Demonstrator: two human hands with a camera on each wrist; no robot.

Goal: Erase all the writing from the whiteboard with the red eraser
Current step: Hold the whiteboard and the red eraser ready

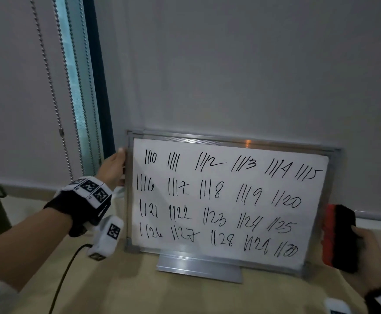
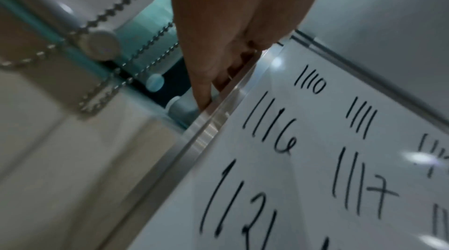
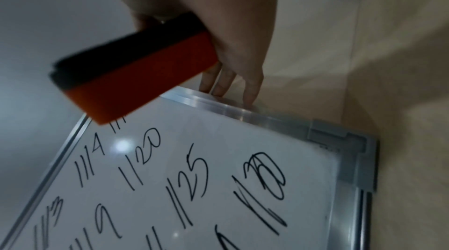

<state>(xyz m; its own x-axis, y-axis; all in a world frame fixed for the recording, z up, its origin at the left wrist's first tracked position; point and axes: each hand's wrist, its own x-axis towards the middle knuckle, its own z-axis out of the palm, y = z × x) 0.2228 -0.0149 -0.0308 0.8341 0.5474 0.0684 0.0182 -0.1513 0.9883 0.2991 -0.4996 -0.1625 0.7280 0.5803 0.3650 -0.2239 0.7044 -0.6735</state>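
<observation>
**Eraser up at the right edge, board all to its left**

My left hand [image 1: 113, 167] is curled on the whiteboard [image 1: 228, 247] at its left frame, up near the top corner; the left wrist view shows my fingers [image 2: 206, 98] hooked over the metal edge, so I've got it braced; the board stands propped against the wall [image 1: 230, 64], every row of black numbers unwiped, 1110 through to the scribbled 1130; now across to my right hand [image 1: 366, 250], closed round the red eraser [image 1: 338, 237], which I'm holding just off the board's right frame; my fingertips [image 3: 218, 89] look to be brushing that frame, though I can't tell for sure; the eraser's long axis runs up and down, parallel to the frame beside it, dark felt showing in the head view; here's what matters, I reckon: all the writing lies to the left of my right hand, nearest the 1120 and 1125 column; so the felt wants turning onto the board, then sweeping leftward toward my bracing hand.
</observation>
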